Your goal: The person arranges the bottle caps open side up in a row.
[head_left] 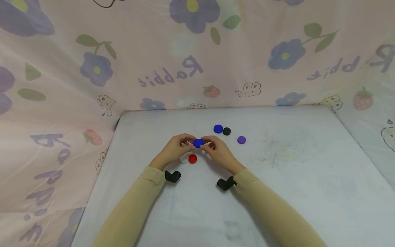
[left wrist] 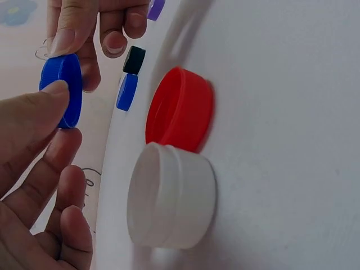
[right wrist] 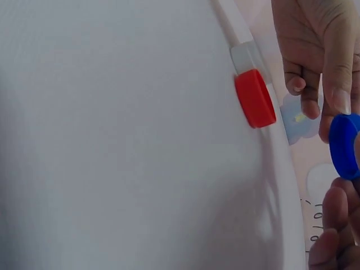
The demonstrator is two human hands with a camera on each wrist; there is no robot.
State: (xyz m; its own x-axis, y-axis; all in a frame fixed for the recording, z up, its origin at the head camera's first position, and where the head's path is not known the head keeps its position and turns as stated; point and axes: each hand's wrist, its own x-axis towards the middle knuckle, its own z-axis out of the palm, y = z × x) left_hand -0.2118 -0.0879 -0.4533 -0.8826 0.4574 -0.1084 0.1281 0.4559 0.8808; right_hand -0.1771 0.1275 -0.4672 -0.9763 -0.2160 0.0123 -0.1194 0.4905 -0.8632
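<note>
Above the table both hands pinch one blue bottle cap point(head_left: 198, 143) point(left wrist: 72, 95) point(right wrist: 342, 146) by its rim. My left hand point(head_left: 176, 151) grips it from the left, the thumb over the cap's edge in the left wrist view. On the opposite side, my right hand point(head_left: 219, 153) holds it between thumb and fingers. The cap is tilted, its hollow side showing in both wrist views. Just below the hands, a red cap point(head_left: 192, 159) point(left wrist: 194, 112) point(right wrist: 256, 100) stands beside a translucent white cap point(head_left: 184, 159) point(left wrist: 191, 199), both hollow side up.
Beyond the right hand lie a second blue cap point(head_left: 218, 129), a black cap point(head_left: 226, 131) touching or nearly touching it, and a purple cap point(head_left: 241, 140). Patterned cloth point(head_left: 129, 61) encloses the white table point(head_left: 293, 192) at the back and sides.
</note>
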